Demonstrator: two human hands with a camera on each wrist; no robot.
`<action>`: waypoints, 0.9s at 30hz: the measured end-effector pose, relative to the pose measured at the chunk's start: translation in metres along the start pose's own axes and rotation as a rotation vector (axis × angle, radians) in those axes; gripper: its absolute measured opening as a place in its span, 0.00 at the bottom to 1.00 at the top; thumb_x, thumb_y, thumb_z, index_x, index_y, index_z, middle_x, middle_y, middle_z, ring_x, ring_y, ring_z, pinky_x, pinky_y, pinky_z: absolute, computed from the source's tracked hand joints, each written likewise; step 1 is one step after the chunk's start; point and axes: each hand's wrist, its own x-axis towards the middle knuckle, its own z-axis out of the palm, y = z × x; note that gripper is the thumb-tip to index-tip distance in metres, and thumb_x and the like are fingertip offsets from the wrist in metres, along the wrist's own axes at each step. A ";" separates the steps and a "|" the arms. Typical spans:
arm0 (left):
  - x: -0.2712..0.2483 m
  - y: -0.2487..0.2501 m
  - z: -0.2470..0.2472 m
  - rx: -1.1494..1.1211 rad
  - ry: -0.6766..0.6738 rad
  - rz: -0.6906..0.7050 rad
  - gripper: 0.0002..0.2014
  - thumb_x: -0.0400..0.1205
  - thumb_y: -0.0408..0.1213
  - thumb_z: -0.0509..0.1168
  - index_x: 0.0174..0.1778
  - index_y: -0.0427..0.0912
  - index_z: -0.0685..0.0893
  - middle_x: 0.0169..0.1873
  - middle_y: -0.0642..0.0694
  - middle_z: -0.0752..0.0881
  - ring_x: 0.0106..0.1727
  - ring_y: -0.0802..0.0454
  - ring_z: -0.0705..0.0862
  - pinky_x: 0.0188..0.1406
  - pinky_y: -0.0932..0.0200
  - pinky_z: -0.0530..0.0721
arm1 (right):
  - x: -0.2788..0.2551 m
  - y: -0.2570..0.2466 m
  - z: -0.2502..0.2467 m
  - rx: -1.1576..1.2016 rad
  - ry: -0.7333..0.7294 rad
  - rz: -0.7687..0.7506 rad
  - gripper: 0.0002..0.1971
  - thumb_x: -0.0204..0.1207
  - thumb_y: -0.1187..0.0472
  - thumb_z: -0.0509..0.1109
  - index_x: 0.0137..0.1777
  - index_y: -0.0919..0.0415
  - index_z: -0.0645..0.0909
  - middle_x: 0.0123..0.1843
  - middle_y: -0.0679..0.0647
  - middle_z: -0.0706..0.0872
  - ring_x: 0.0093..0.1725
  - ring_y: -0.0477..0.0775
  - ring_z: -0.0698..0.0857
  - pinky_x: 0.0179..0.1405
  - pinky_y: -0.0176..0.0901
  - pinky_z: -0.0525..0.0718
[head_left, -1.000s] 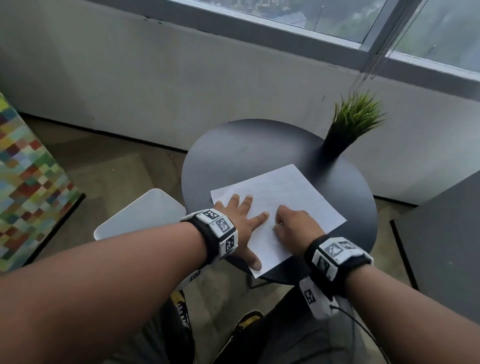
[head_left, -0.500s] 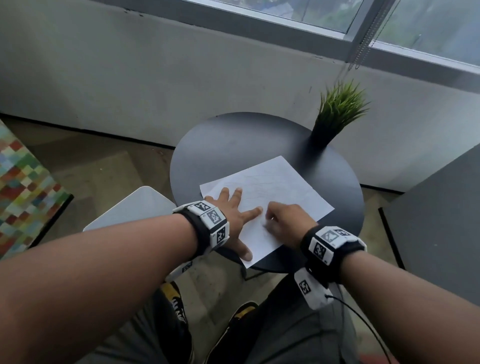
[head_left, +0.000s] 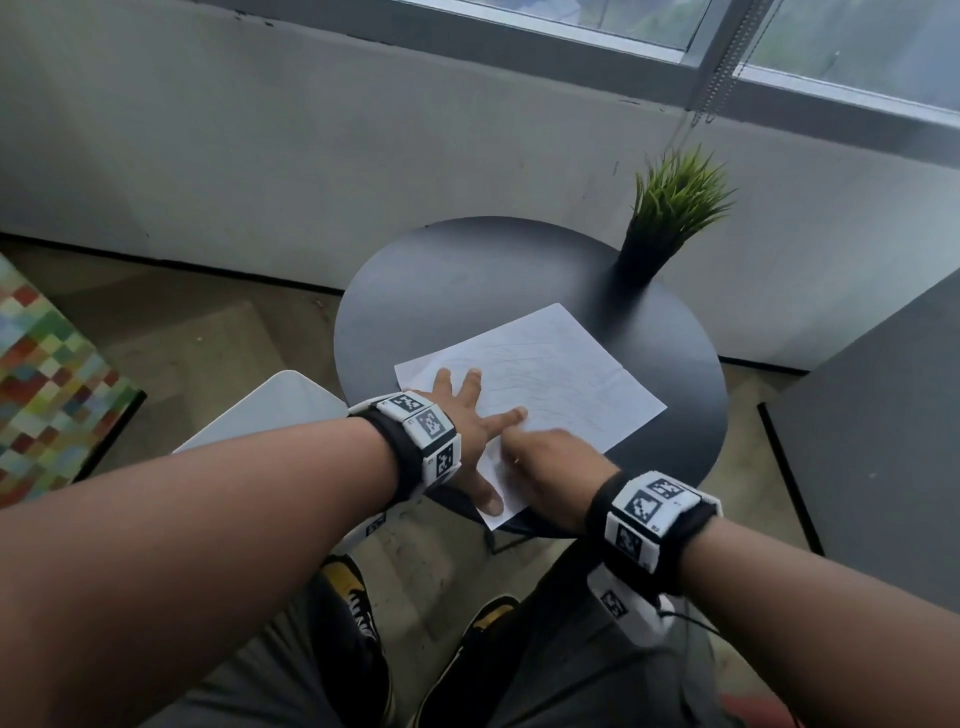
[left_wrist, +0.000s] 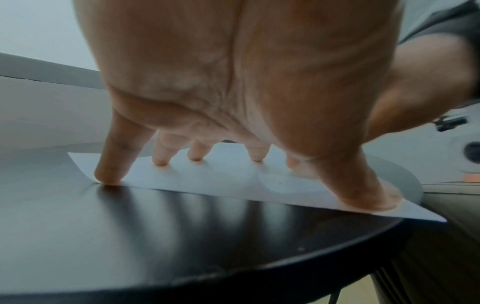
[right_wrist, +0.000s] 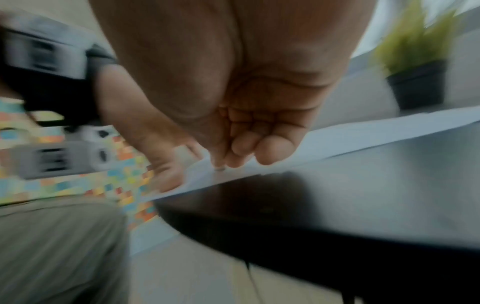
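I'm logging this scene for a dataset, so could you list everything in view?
Table: 1, black, round, centre.
Sheet of paper: 1, white, flat on the table, near corner past its edge.
Potted plant: 1, green in black pot, table's far right.
Seat: 1, white, left of the table.
Patchwork surface: 1, multicoloured, far left.
Window: 1, grey frame, top.
Shoes: 2, black and yellow, floor below.
Wristbands: 2, black with white marker blocks, one per wrist.
Left hand: 1, fingers spread, pressing the paper's left part.
Right hand: 1, fingers curled, tips on the paper's near part.
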 end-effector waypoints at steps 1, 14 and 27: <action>-0.001 0.000 -0.001 -0.005 -0.008 0.000 0.60 0.63 0.81 0.69 0.83 0.78 0.35 0.88 0.40 0.32 0.87 0.23 0.37 0.76 0.18 0.63 | -0.003 -0.001 0.000 -0.001 -0.035 -0.039 0.06 0.81 0.56 0.62 0.54 0.55 0.74 0.50 0.56 0.84 0.50 0.60 0.82 0.42 0.45 0.73; 0.003 0.008 -0.013 0.039 -0.054 0.007 0.63 0.62 0.80 0.72 0.82 0.79 0.33 0.88 0.39 0.33 0.84 0.15 0.43 0.76 0.18 0.65 | 0.004 0.034 -0.014 0.037 0.024 0.163 0.06 0.80 0.51 0.64 0.52 0.51 0.75 0.53 0.53 0.84 0.49 0.57 0.80 0.44 0.44 0.76; 0.014 0.009 -0.013 0.041 -0.072 -0.006 0.65 0.58 0.79 0.74 0.79 0.82 0.32 0.88 0.37 0.34 0.82 0.11 0.44 0.74 0.17 0.66 | 0.011 0.064 -0.020 0.093 0.057 0.413 0.05 0.79 0.56 0.60 0.49 0.54 0.75 0.51 0.55 0.84 0.48 0.58 0.80 0.46 0.46 0.78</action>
